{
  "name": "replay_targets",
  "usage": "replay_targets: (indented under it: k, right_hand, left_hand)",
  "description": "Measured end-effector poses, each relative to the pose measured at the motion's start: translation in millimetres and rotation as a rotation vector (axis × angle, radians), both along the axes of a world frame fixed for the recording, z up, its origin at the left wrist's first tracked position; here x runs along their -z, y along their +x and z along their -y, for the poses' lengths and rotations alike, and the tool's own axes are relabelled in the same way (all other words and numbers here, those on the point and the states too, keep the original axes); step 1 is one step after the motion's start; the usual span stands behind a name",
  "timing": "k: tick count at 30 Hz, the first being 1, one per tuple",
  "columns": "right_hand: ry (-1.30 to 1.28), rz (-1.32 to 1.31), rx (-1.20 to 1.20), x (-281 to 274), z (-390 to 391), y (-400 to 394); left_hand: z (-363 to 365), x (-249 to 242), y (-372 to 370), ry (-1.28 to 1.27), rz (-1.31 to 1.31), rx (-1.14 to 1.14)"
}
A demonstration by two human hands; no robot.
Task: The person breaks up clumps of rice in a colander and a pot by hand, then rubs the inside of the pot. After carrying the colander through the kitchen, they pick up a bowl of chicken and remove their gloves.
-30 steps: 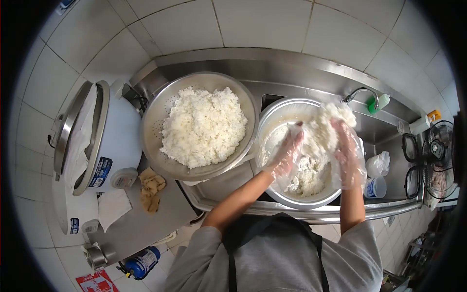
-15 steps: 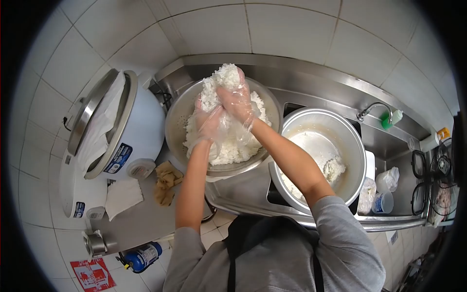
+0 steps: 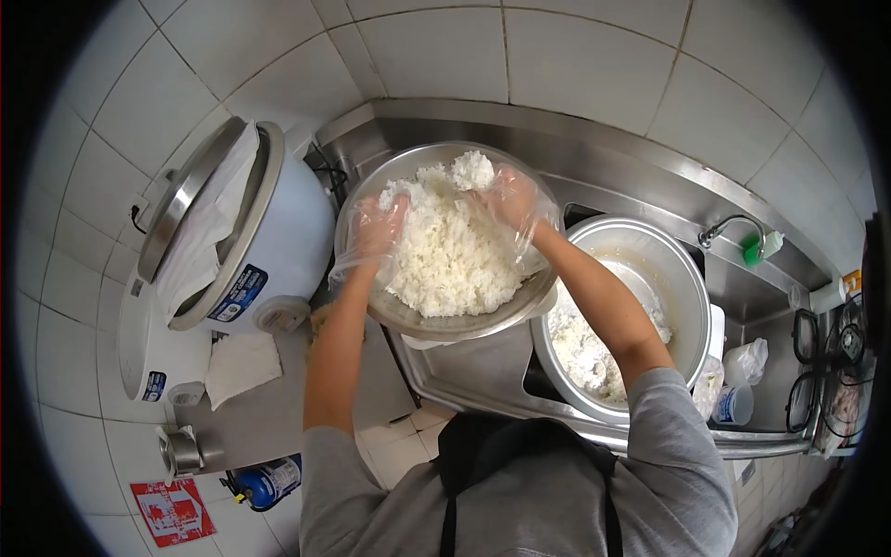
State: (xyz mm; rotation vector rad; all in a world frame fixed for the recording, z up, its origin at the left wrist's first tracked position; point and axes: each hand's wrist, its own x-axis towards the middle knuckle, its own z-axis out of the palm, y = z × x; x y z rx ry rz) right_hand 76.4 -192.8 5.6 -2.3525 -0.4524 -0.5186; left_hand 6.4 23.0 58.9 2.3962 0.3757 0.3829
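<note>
A large metal bowl (image 3: 506, 320) holds a broad heap of cooked white rice (image 3: 455, 255). Both of my hands wear loose, clear plastic gloves. At the heap's left side, my left hand (image 3: 379, 227) has its fingers curled into the rice, inside the bowl's rim. My right hand (image 3: 510, 197) grips the rice from the upper right, its fingertips partly buried. A rounded rice clump (image 3: 471, 171) stands beside the right fingers. To the right, a deep metal pot (image 3: 685, 278) has loose rice (image 3: 589, 357) at its bottom, partly hidden by my right forearm.
A big rice cooker (image 3: 288, 223) stands left with its lid raised and a white cloth (image 3: 209, 227) draped over it. A folded cloth (image 3: 243, 367) lies on the counter. At right are a faucet (image 3: 733, 223), a green bottle (image 3: 763, 246) and a plastic cup (image 3: 733, 406).
My hands have moved apart and down to opposite sides of the heap. The big rice mass they held together is back in the bowl. The view has shifted slightly.
</note>
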Motion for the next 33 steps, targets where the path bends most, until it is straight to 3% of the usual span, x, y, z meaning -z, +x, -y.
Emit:
replay_targets:
  k: [2,4,5,6,7,10,12,13,15,16,18,20,22,24,25,26,27,28,29,30,31,33]
  right_hand:
    - [-0.019,0.031,0.076,-6,3,-7]
    - [-0.196,-0.115,-0.063,-50,7,-25]
    - [-0.197,-0.107,-0.064,-61,10,-23]
    - [-0.204,-0.346,-0.227,-68,13,-19]
    - [-0.210,-0.584,-0.392,-73,15,-16]
    - [-0.131,-0.403,-0.532,-65,18,-22]
    - [-0.063,-0.370,-0.525,-56,11,-21]
    - [0.002,-0.340,-0.511,-54,9,-20]
    - [0.018,-0.395,-0.479,-58,7,-20]
    - [0.033,-0.454,-0.443,-63,6,-21]
    - [0.046,-0.475,-0.411,-64,5,-19]
    - [0.057,-0.500,-0.382,-63,5,-16]
    - [-0.057,-0.250,-0.492,-61,8,-15]
    - [-0.073,-0.229,-0.538,-58,10,-15]
    - [-0.086,-0.207,-0.582,-58,11,-17]
    - [-0.086,-0.207,-0.582,-58,10,-20]
    - [-0.192,-0.245,-0.626,-60,9,-25]
    - [-0.297,-0.285,-0.666,-60,9,-30]
    - [-0.381,-0.029,-0.592,-38,11,-32]
    - [-0.379,-0.033,-0.585,-37,14,-35]
    - [-0.328,-0.088,-0.507,-37,17,-37]
    - [-0.277,-0.140,-0.427,-25,20,-26]
  left_hand:
    - [22,-32,-15,-0.046,-0.048,-0.011]
    - [19,-32,-11,-0.089,-0.091,-0.027]
    - [2,-12,-1,-0.092,-0.004,0.179]
    - [0,-14,1,-0.093,0.081,0.383]
    - [-2,-14,-1,-0.091,0.087,0.379]
    - [-8,-14,-8,0.112,0.152,0.499]
    - [-11,-3,-4,-0.290,0.103,0.554]
    - [-12,0,-3,-0.287,0.108,0.551]
    - [-10,1,-4,-0.036,0.126,0.335]
    - [-7,-3,-3,-0.034,0.129,0.335]
    - [-2,-12,-1,-0.076,0.033,0.188]
    - [5,-21,-1,-0.191,0.033,0.216]
    - [10,-21,2,-0.307,0.028,0.240]
    - [15,-15,14,-0.040,0.127,0.527]
    - [19,-7,21,-0.041,0.127,0.526]
    - [25,2,28,0.003,0.244,0.687]
    - [28,5,35,0.049,0.363,0.849]
    - [29,3,40,0.050,0.364,0.854]
    - [29,0,44,0.051,0.061,0.908]
    - [31,-3,45,0.052,-0.246,0.950]
    - [34,-6,46,0.253,-0.192,0.936]
    - [41,-10,51,0.329,-0.321,0.908]
